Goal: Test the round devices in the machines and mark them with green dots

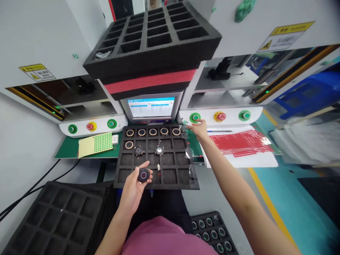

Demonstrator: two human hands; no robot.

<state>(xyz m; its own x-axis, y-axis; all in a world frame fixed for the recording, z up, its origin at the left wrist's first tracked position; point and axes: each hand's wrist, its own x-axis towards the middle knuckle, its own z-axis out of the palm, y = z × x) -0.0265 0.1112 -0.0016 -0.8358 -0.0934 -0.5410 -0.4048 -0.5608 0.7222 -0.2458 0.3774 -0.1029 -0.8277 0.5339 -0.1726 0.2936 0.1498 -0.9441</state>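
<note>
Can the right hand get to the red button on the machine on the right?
Probably yes: the right hand is close by, near the green button just left of the red button, and nothing seems to block the way between them.

Warning-triangle labels [286, 36] stand on both white machines [239, 39], their wording unreadable.

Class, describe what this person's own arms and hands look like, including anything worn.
The left hand and right hand wear no gloves, and no rings or wristbands show. Both forearms are bare, without sleeves in view. A pink top covers the torso.
</note>
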